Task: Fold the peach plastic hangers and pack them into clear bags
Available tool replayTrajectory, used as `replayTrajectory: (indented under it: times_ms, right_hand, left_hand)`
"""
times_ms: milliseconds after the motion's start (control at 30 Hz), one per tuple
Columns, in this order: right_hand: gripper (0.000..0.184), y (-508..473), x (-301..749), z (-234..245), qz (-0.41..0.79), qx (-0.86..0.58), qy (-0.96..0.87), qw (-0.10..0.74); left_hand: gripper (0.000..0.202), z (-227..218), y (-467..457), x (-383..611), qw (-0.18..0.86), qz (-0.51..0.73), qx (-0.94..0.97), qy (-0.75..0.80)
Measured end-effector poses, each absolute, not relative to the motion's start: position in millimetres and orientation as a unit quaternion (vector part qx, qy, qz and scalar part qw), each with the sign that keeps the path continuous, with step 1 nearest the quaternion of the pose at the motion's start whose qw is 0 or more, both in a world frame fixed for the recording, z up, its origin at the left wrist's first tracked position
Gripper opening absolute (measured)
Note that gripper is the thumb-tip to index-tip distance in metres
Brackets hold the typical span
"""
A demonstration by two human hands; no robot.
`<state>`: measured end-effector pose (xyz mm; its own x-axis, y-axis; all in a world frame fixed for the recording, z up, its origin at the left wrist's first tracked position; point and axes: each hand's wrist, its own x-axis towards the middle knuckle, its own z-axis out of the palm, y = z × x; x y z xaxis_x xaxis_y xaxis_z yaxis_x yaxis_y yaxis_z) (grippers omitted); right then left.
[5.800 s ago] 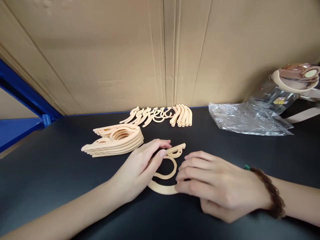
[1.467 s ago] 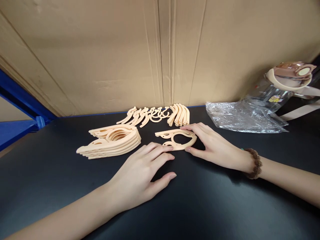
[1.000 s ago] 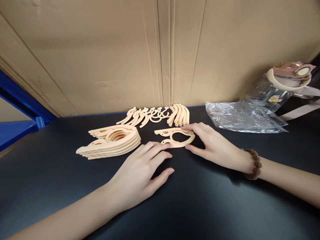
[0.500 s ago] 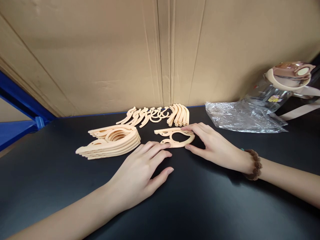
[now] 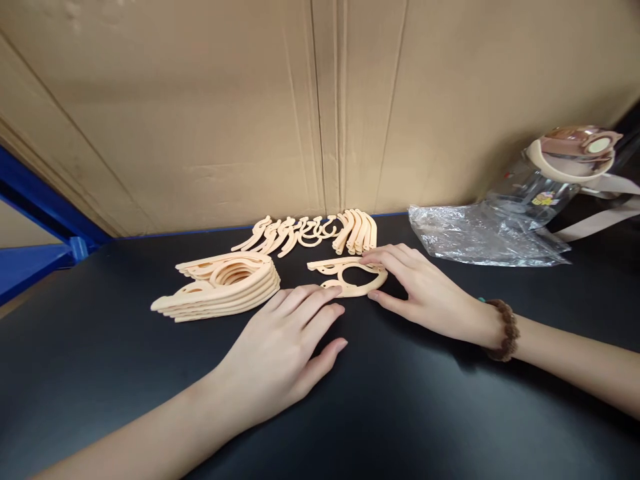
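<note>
Worktop (image 5: 410,413): black, backed along its far edge by cardboard (image 5: 200,113), with a blue frame (image 5: 50,207) at its far left corner. Left hand (image 5: 287,343): palm down, fingers spread, gripping nothing; a fingertip touches the near side of the hanger (image 5: 356,291). Right hand (image 5: 427,290): holds the hanger's rounded right end between thumb and fingers. Bag (image 5: 480,235): clear, flat, toward the right of the far edge, in front of the bottle (image 5: 565,163). Stack (image 5: 240,298): folded hangers, between the left edge and the left hand. Bars (image 5: 357,233) and hooks (image 5: 311,244): in a row along the far edge, hooks between bars. Hanger: folded, flat, just in front of that row. Bracelet (image 5: 506,331): brown, on the right wrist
</note>
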<state>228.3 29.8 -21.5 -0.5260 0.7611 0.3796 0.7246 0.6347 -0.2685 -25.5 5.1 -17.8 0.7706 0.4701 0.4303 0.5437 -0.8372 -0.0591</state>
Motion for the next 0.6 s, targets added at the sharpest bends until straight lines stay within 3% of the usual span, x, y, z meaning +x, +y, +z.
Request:
replayTrajectory:
  times_ms: [133,300,367,467,600]
  right_hand:
    - [0.025,29.5,227.9,-9.2,0.009,-0.422,-0.878,0.223]
    - [0.023,31.4,233.1,5.1,-0.031,-0.415,-0.886,0.205]
    - [0.024,32.6,236.7,5.6,-0.035,-0.415,-0.888,0.195]
    - [0.022,32.9,243.8,0.0,-0.037,-0.41,-0.892,0.186]
    - [0.021,30.7,255.1,-12.6,-0.008,-0.431,-0.885,0.175]
  left_hand:
    - [0.028,1.0,-0.3,-17.6,0.204,-0.199,-0.918,-0.276]
    - [0.036,52.4,28.9,-27.8,0.216,-0.123,-0.867,-0.432]
    - [0.039,71.3,55.4,-39.3,0.191,-0.077,-0.821,-0.533]
    - [0.051,85.8,99.7,-57.8,0.07,-0.001,-0.751,-0.657]
    - [0.07,82.3,144.5,-71.1,-0.016,0.061,-0.776,-0.627]
